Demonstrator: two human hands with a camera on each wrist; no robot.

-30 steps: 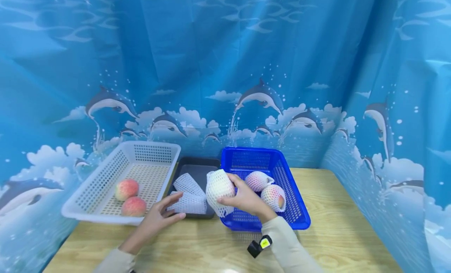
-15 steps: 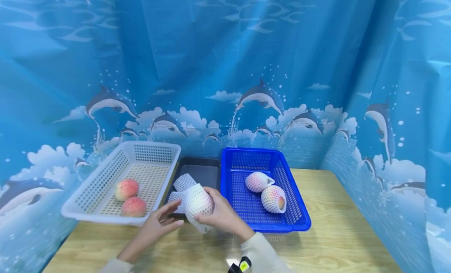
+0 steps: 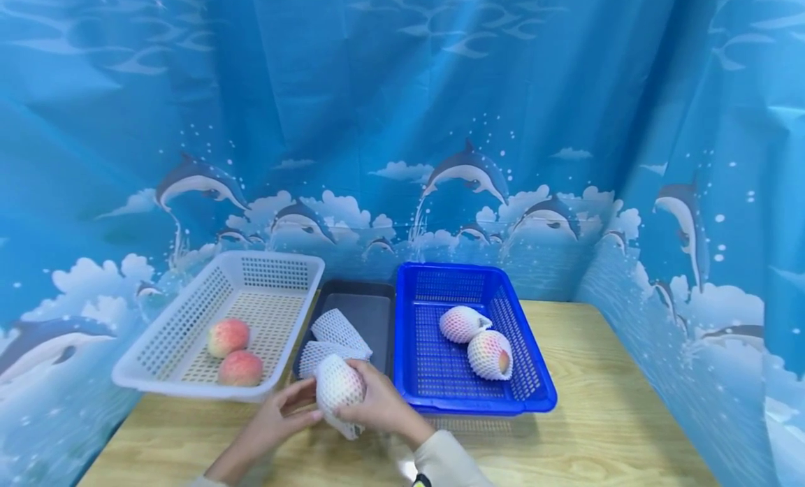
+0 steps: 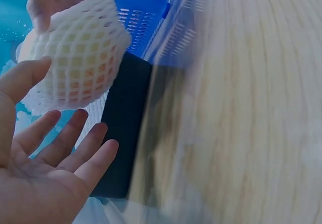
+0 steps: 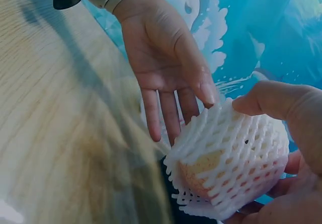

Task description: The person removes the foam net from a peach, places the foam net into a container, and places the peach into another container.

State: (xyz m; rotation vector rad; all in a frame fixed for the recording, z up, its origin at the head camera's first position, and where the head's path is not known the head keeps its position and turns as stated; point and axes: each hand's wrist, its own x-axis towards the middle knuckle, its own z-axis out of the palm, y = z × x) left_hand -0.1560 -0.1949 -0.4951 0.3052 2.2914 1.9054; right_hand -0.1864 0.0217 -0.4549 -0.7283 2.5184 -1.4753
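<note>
Peach (image 5: 198,173) in white netting (image 3: 333,381) sits gripped in the right hand (image 3: 381,404).

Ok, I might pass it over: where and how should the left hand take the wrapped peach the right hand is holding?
Probably round the bulge of the wrapped peach, the left hand coming from its left: the right hand covers its right side, and that round body should hold better than the loose net end.

Dim wrist views, glare on tabletop (image 3: 604,410)
</note>
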